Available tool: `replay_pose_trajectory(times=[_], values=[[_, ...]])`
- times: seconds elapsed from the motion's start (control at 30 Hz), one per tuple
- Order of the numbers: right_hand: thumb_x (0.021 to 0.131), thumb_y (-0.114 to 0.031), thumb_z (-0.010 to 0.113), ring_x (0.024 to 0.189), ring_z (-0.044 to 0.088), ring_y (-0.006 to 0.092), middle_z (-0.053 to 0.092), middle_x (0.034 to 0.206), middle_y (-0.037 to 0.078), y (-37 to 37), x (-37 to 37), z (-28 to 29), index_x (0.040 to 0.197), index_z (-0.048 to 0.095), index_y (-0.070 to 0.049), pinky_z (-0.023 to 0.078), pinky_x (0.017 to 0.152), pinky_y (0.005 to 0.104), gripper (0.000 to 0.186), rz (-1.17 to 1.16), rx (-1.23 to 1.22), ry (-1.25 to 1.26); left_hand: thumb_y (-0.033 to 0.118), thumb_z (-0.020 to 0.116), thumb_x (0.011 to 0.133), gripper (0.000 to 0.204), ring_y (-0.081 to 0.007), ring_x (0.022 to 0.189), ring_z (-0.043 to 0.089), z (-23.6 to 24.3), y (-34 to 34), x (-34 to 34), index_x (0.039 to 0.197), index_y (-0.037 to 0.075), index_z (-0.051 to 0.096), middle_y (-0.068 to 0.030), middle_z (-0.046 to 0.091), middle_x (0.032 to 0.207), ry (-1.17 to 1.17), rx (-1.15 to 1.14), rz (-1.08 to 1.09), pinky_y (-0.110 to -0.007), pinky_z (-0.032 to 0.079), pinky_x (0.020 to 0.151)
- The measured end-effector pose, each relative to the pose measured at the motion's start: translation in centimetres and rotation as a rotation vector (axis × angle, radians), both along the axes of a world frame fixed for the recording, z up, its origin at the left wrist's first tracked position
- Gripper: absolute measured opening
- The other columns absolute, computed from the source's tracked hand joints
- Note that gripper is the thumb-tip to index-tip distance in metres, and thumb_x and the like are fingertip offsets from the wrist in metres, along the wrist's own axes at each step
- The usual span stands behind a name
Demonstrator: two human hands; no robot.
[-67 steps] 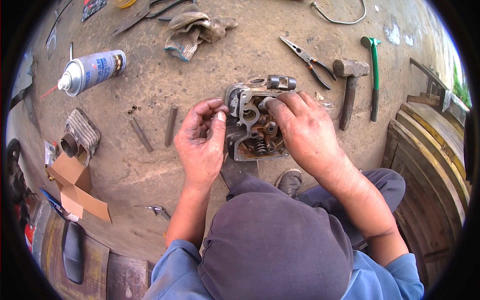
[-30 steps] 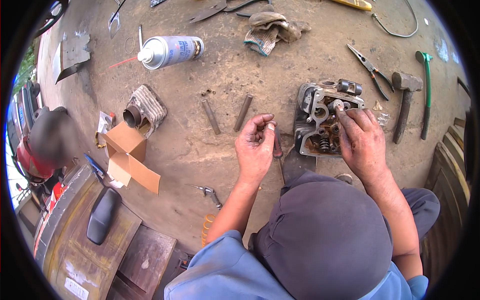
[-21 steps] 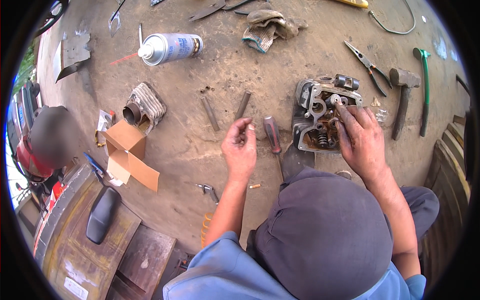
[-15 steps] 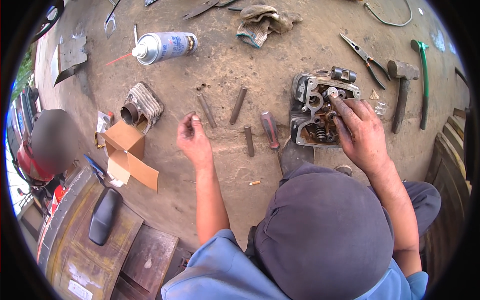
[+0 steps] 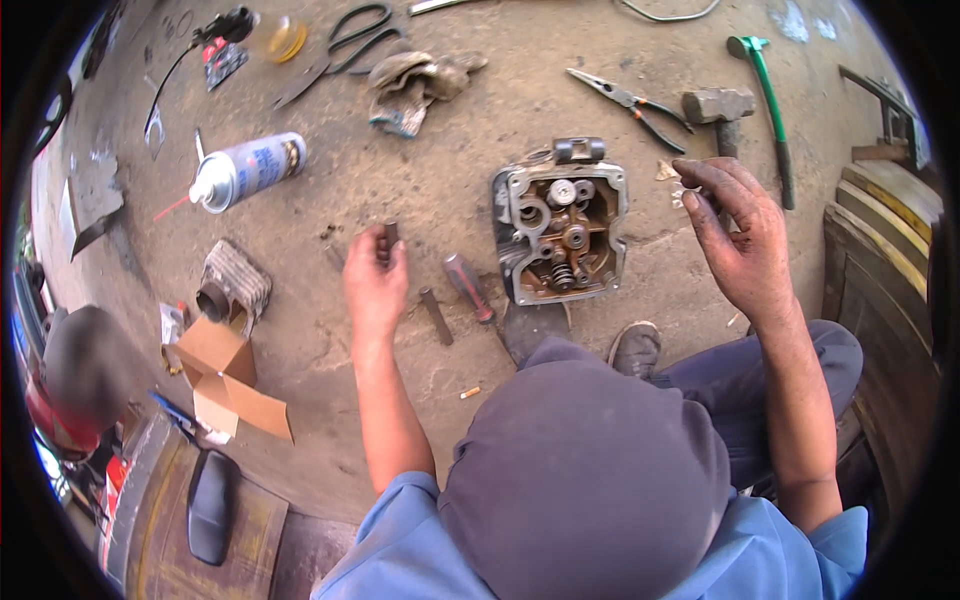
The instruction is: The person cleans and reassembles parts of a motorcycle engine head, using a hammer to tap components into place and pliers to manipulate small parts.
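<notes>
My left hand (image 5: 373, 275) has its fingers closed round a short dark metal rod (image 5: 391, 235). Another rod (image 5: 436, 316) lies just right of it, beside a screwdriver (image 5: 467, 286) with a red and grey handle. The engine cylinder head (image 5: 560, 235) rests open side up at the centre, showing valve springs and a rust-coloured inside. A black cylindrical part (image 5: 578, 150) sits at its top edge. My right hand (image 5: 735, 225) is off to the right of the head, thumb and fingers curled but apart, with nothing visible between them.
Pliers (image 5: 630, 105), a sledgehammer (image 5: 718, 105) and a green hammer (image 5: 760, 90) lie at the upper right. A spray can (image 5: 250, 170), a dirty glove (image 5: 415, 85) and shears (image 5: 340, 55) are at the upper left. A finned cylinder (image 5: 240, 280) and cardboard box (image 5: 235, 395) lie left; boards (image 5: 875, 220) stand right.
My right hand has come away from the valve spring toward the right. My left hand has moved from beside the head to the loose rods and now holds one. The view has shifted.
</notes>
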State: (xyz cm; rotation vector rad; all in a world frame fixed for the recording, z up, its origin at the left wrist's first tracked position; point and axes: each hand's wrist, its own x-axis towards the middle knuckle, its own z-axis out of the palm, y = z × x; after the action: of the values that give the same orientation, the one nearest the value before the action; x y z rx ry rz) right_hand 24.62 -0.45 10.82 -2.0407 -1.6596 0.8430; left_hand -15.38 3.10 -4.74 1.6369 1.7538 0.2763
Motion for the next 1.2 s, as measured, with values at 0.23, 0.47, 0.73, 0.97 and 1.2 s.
replay_pose_trajectory(times=[0.23, 0.47, 0.73, 0.97, 1.2], values=[[0.096, -0.009, 0.069, 0.088, 0.068, 0.0252, 0.071, 0.102, 0.012, -0.7, 2.0, 0.1, 0.116, 0.074, -0.004, 0.053, 0.076, 0.0346, 0.022, -0.101, 0.087, 0.031, 0.025, 0.061, 0.105, 0.023, -0.0134, 0.071, 0.044, 6.8, 5.3, 10.3, 0.092, 0.010, 0.050, -0.0013, 0.045, 0.079, -1.396, -0.205, 0.355, -0.030, 0.039, 0.064], [0.098, -0.006, 0.067, 0.097, 0.068, 0.0262, 0.071, 0.104, 0.014, -1.2, 2.2, -0.3, 0.117, 0.072, 0.002, 0.053, 0.086, 0.0355, 0.022, -0.095, 0.101, 0.061, 0.037, 0.060, 0.109, 0.051, -0.0132, 0.057, 0.039, 6.8, 6.4, 20.6, 0.068, 0.009, 0.045, -0.0007, 0.041, 0.062, -1.494, -0.260, 0.115, -0.032, 0.038, 0.058], [0.097, -0.010, 0.067, 0.092, 0.069, 0.0292, 0.071, 0.100, 0.014, -2.6, 3.1, -1.0, 0.114, 0.072, 0.000, 0.054, 0.082, 0.0365, 0.021, -0.114, 0.190, 0.033, 0.044, 0.055, 0.110, 0.053, -0.0133, 0.056, 0.033, 6.8, 6.0, 22.5, 0.071, 0.012, 0.039, -0.0004, 0.035, 0.060, -1.294, -0.238, 0.093, -0.031, 0.032, 0.057], [0.090, -0.008, 0.068, 0.093, 0.070, 0.0342, 0.072, 0.100, 0.015, -3.2, 3.4, -1.8, 0.107, 0.075, -0.001, 0.057, 0.080, 0.0428, 0.020, -0.102, 0.263, 0.031, 0.044, 0.054, 0.110, 0.050, -0.0124, 0.055, 0.032, 6.4, 5.6, 22.8, 0.073, 0.013, 0.041, 0.0005, 0.034, 0.059, -1.308, -0.222, 0.032, -0.031, 0.033, 0.056], [0.090, -0.011, 0.069, 0.095, 0.070, 0.0355, 0.072, 0.098, 0.016, -3.7, 3.4, -2.0, 0.105, 0.075, 0.000, 0.056, 0.084, 0.0446, 0.019, -0.133, 0.290, 0.052, 0.045, 0.052, 0.111, 0.049, -0.0132, 0.056, 0.034, 6.4, 5.7, 23.1, 0.074, 0.014, 0.041, -0.0001, 0.035, 0.060, -1.268, -0.247, 0.079, -0.030, 0.034, 0.056]])
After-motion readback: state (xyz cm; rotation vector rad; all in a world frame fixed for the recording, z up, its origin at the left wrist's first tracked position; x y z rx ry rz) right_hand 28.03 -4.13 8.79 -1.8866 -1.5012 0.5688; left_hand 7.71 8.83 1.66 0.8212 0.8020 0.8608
